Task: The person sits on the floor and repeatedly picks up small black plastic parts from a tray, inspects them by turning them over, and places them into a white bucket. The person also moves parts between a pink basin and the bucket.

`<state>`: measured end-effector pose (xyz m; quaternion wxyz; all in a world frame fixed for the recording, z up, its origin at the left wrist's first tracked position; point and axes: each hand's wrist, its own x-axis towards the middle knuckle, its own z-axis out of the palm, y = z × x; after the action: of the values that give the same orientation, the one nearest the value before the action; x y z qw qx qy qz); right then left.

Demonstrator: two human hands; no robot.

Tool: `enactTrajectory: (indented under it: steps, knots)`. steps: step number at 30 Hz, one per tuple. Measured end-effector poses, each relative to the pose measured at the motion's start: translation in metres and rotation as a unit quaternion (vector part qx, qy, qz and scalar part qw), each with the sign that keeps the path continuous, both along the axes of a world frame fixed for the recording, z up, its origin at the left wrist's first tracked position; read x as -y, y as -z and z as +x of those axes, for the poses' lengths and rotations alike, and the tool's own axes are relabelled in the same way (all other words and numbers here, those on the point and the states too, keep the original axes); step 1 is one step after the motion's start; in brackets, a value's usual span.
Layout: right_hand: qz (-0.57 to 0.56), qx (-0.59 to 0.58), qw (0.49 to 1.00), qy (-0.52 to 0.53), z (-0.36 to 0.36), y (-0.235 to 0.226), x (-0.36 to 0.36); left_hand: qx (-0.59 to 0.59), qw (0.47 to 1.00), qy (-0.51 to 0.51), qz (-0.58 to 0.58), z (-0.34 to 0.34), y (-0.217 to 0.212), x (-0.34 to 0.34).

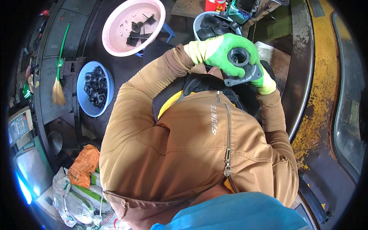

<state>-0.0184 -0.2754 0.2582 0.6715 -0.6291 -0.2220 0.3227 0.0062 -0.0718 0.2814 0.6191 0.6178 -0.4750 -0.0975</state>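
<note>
A dark flanged part [244, 76] with a round, hollow collar and small holes at its corners is held up in front of my chest. My left hand [218, 53], in a green and pale yellow glove, curls over the collar with its thumb below. On the flange's right side, my gloved right hand [264, 82] grips the edge; most of its fingers are hidden behind the part. Just beyond my hands stands a light blue bucket [197, 23] with larger black moulded parts [212, 26] in it.
A pink basin [111, 32] with a few dark pieces rests on a blue stool [168, 31]. To the left are a blue basin [81, 92] of small black parts and a green-handled broom [59, 73]. A rusty yellow machine [316, 92] borders the right; bags [78, 203] lie lower left.
</note>
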Motion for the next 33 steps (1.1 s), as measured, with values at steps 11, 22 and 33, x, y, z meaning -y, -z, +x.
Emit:
enactTrajectory:
  steps: [11,22,33]
  knots:
    - [0.028,0.048,0.998,0.032,0.002,0.026,-0.009,-0.069,0.996,0.039,0.035,0.011,-0.019,-0.014]
    - [0.020,0.351,0.861,0.367,-0.003,0.010,-0.063,-0.009,0.938,-0.333,-0.100,-0.019,0.005,0.024]
    - [0.004,0.279,0.942,0.185,0.001,-0.014,-0.040,0.025,0.956,-0.281,-0.075,-0.018,-0.007,0.009]
